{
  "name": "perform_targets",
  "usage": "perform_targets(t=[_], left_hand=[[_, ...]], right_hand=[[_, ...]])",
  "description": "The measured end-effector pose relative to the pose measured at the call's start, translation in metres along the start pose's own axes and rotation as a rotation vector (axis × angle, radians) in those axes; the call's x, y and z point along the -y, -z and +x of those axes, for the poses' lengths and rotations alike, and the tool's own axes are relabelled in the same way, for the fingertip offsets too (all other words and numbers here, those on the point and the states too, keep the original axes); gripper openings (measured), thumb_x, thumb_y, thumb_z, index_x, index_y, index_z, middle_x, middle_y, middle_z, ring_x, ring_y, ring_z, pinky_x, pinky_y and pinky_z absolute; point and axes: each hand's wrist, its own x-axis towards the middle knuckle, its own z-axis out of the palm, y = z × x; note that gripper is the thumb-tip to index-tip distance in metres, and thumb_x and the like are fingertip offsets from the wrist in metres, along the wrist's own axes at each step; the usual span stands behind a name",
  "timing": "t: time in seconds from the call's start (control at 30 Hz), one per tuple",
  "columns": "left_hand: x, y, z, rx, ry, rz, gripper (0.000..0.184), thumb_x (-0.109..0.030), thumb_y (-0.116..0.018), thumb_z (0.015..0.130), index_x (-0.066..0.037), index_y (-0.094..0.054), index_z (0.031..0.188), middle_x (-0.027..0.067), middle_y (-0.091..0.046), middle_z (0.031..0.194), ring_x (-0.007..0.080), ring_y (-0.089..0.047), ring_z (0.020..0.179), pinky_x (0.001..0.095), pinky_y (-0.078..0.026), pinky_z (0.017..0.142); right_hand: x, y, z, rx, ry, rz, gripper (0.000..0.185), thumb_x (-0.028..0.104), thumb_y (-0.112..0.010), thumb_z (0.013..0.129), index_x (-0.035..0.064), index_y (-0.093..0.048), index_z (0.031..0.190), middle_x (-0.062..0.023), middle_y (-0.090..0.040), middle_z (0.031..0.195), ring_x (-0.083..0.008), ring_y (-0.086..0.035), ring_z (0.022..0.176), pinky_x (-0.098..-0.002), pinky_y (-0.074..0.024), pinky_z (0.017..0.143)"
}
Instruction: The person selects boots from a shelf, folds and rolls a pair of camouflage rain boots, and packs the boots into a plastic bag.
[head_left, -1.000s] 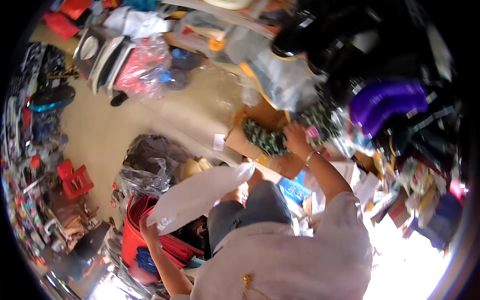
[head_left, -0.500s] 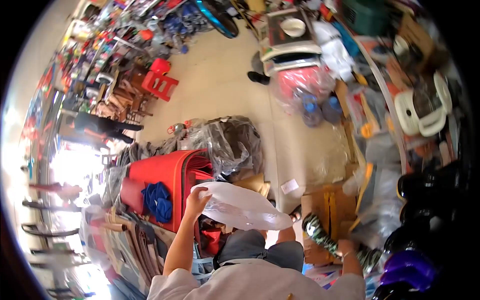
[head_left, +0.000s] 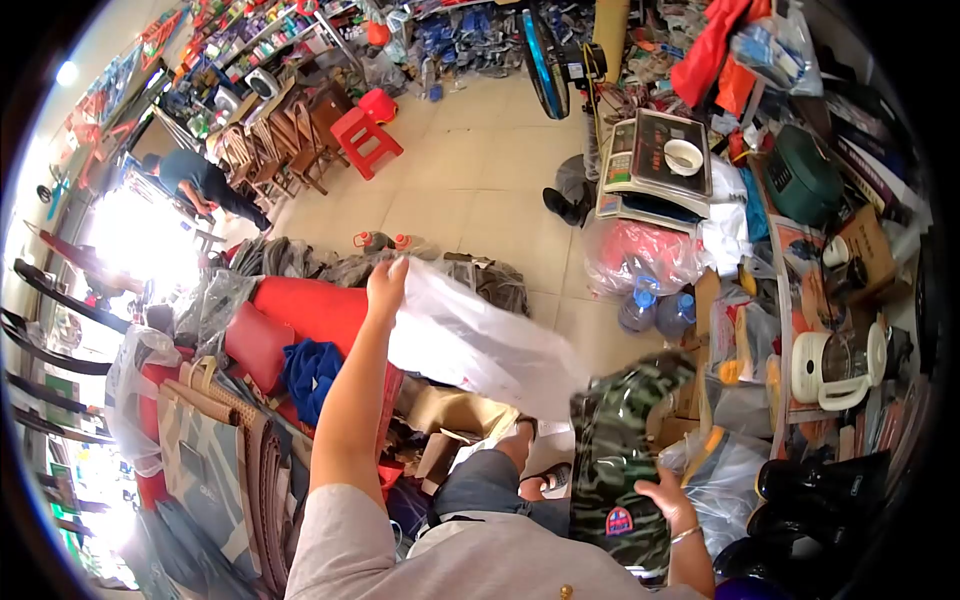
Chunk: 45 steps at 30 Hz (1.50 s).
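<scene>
My left hand point(head_left: 387, 287), raised on an outstretched arm, is closed on the edge of a white plastic bag point(head_left: 475, 335). The bag stretches right and down, its far end blurred by motion. Beside my right leg hang tall, glossy camouflage rubber boots point(head_left: 625, 435) with a small red emblem low on one. Around their near side my right hand point(head_left: 668, 500) grips, thumb showing and the other fingers mostly hidden. The bag's blurred end meets or overlaps the upper part of the boots; I cannot tell whether they touch.
A red case point(head_left: 310, 308) with blue cloth point(head_left: 312, 380) lies left. Folded mats point(head_left: 215, 460) stand nearer me. A weighing scale point(head_left: 655, 165) holds a white bowl point(head_left: 683, 157). Black boots point(head_left: 820, 490) line the right. A person point(head_left: 205, 185) bends by the bright doorway.
My left hand has lifted the bag forward and it has spread out. The camouflage boots have come up from low at the right to stand beside my leg. The view has shifted.
</scene>
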Motion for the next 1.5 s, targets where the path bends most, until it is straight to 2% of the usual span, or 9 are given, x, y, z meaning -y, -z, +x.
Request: perform_targets(t=[0.23,0.4,0.77,0.8,0.87,1.07,1.3,1.4,1.5], left_hand=[[-0.059,-0.032,0.137,-0.02,0.013,-0.189,0.042,-0.034,-0.061,0.077,0.003,-0.059,0.097,0.0159,-0.062,0.089,0.0222,-0.059,0.084,0.0319,-0.044,0.074],[-0.09,-0.042,0.226,-0.044,0.003,-0.126,0.042,-0.034,-0.061,0.076,0.002,-0.059,0.097,0.0163,-0.062,0.087,0.0234,-0.059,0.082,0.0325,-0.045,0.073],[-0.118,-0.021,0.293,-0.092,-0.445,0.032,0.028,-0.015,-0.059,0.076,-0.002,-0.053,0.101,0.0168,-0.061,0.082,0.0255,-0.06,0.076,0.0332,-0.045,0.068],[-0.13,-0.013,0.281,0.002,-0.252,0.01,0.029,-0.011,-0.058,0.075,-0.003,-0.052,0.102,0.0174,-0.061,0.083,0.0275,-0.06,0.079,0.034,-0.045,0.07],[-0.104,-0.013,0.285,-0.063,-0.423,0.15,0.033,-0.005,-0.059,0.071,-0.006,-0.052,0.103,0.0179,-0.06,0.082,0.0289,-0.061,0.077,0.0329,-0.046,0.068],[-0.078,-0.045,0.27,-0.152,-0.159,0.14,0.037,0.005,-0.058,0.066,-0.005,-0.055,0.102,0.0147,-0.06,0.076,0.0195,-0.061,0.071,0.0278,-0.046,0.065],[-0.094,-0.113,0.256,-0.214,0.168,-0.021,0.022,-0.002,-0.054,0.079,-0.004,-0.059,0.101,0.0159,-0.062,0.094,0.0188,-0.06,0.089,0.0283,-0.044,0.078],[-0.087,-0.14,0.273,-0.257,0.045,-0.021,0.022,-0.003,-0.053,0.081,-0.004,-0.059,0.101,0.0104,-0.062,0.08,0.0126,-0.057,0.075,0.0259,-0.045,0.068],[-0.07,-0.148,0.308,-0.355,0.279,-0.263,0.021,-0.004,-0.051,0.083,-0.004,-0.058,0.102,0.0016,-0.053,0.065,0.0064,-0.047,0.061,0.0219,-0.039,0.056]], right_hand=[[0.13,0.013,0.111,0.163,0.015,0.494,0.057,0.002,-0.065,0.062,-0.0038,-0.048,0.117,-0.0074,-0.058,0.106,-0.0162,-0.055,0.092,-0.0282,-0.0428,0.082],[0.196,-0.023,0.203,0.162,-0.008,0.47,0.061,0.005,-0.058,0.056,-0.0039,-0.049,0.115,-0.0105,-0.059,0.103,-0.0215,-0.058,0.091,-0.0316,-0.0447,0.083],[0.29,-0.135,0.415,0.737,-0.256,0.563,0.064,0.015,-0.062,0.058,-0.0063,-0.046,0.116,-0.0153,-0.058,0.106,-0.0253,-0.058,0.091,-0.0332,-0.0465,0.082],[0.292,-0.136,0.43,0.766,-0.264,0.554,0.064,0.015,-0.062,0.058,-0.0063,-0.046,0.116,-0.0153,-0.058,0.106,-0.0253,-0.058,0.091,-0.0332,-0.0465,0.082],[0.301,-0.135,0.473,0.747,-0.221,0.627,0.058,0.014,-0.061,0.062,-0.0074,-0.047,0.114,-0.0178,-0.058,0.105,-0.0261,-0.059,0.092,-0.0353,-0.046,0.085],[0.339,-0.12,0.626,0.759,-0.28,0.697,0.046,0.016,-0.056,0.072,-0.0058,-0.049,0.112,-0.0159,-0.059,0.102,-0.0268,-0.059,0.09,-0.0362,-0.0472,0.082],[0.412,-0.144,0.736,0.788,-0.444,0.786,0.03,0.023,-0.051,0.081,0.0005,-0.057,0.1,-0.013,-0.063,0.095,-0.0259,-0.061,0.081,-0.0362,-0.049,0.077],[0.44,-0.171,0.761,0.556,-0.415,0.859,0.033,0.027,-0.046,0.085,0.0015,-0.056,0.104,-0.0133,-0.062,0.1,-0.0274,-0.059,0.088,-0.0401,-0.0467,0.082],[0.442,-0.183,0.804,0.409,-0.45,0.915,0.031,0.026,-0.046,0.085,0.0032,-0.058,0.103,-0.0129,-0.062,0.099,-0.0283,-0.059,0.091,-0.0412,-0.0455,0.085]])
